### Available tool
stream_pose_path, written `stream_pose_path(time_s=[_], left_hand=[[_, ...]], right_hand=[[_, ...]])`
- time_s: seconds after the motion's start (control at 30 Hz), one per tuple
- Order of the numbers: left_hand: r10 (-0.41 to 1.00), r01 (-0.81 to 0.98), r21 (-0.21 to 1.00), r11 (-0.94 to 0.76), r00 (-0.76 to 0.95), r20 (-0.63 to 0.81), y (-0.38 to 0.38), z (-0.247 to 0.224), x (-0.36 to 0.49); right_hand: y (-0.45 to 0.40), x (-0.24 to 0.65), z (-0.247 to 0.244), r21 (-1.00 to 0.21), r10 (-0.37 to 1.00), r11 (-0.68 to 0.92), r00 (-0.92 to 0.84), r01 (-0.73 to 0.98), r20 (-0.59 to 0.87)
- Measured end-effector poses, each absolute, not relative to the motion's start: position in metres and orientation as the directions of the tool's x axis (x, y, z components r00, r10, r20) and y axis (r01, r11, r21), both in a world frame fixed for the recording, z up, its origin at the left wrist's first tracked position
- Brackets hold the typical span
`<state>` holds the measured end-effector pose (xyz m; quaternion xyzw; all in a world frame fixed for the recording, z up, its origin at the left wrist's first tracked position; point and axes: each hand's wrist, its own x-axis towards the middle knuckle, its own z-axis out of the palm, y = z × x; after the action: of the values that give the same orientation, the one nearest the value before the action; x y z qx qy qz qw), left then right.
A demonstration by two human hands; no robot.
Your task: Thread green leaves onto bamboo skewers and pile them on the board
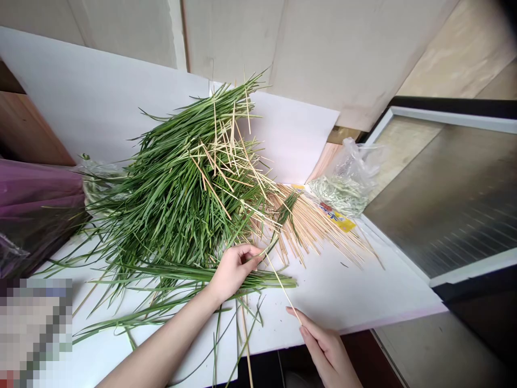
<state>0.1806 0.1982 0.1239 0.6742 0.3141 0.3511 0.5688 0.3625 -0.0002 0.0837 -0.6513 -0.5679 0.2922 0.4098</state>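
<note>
A thin wooden skewer [281, 284] runs between my two hands over the white table. My right hand [325, 345] pinches its lower end near the table's front edge. At its upper end, my left hand [239, 268] is closed on a strand of garlic chives [271, 245], with the skewer tip meeting the strand at the fingertips. Whether the tip has gone through the strand is too small to tell. Under and beside my left hand lie loose chives [278, 280]. A large heap of chives [177, 199] rises behind it, with several skewers [218, 172] scattered on top.
Many bare skewers [319, 226] fan out right of the heap, with a small chive bundle [288, 207] on them. A clear plastic bag [343, 183] with pale green contents stands behind. A purple bag [40, 199] sits at left. A framed glass panel [452, 199] borders the right side.
</note>
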Motion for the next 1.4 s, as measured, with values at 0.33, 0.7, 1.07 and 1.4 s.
stream_pose_path(time_s=[0.33, 0.7, 1.07, 1.4], left_hand=[[0.813, 0.068, 0.968, -0.241, 0.559, 0.163, 0.197, 0.125, 0.180], [0.783, 0.103, 0.942, -0.321, 0.589, 0.202, 0.197, 0.127, 0.179], [0.458, 0.072, 0.780, -0.621, 0.842, 0.286, 0.168, 0.133, 0.186], [0.533, 0.234, 0.726, -0.646, 0.819, 0.210, 0.195, 0.142, 0.172]], right_hand=[[0.000, 0.363, 0.083, -0.862, 0.975, 0.009, 0.185, 0.507, 0.120], [0.000, 0.362, 0.083, -0.863, 0.974, 0.027, 0.182, 0.505, 0.137], [0.000, 0.363, 0.079, -0.873, 0.976, 0.013, 0.183, 0.488, 0.117], [-0.005, 0.369, 0.076, -0.896, 0.987, 0.017, 0.138, 0.443, 0.087]])
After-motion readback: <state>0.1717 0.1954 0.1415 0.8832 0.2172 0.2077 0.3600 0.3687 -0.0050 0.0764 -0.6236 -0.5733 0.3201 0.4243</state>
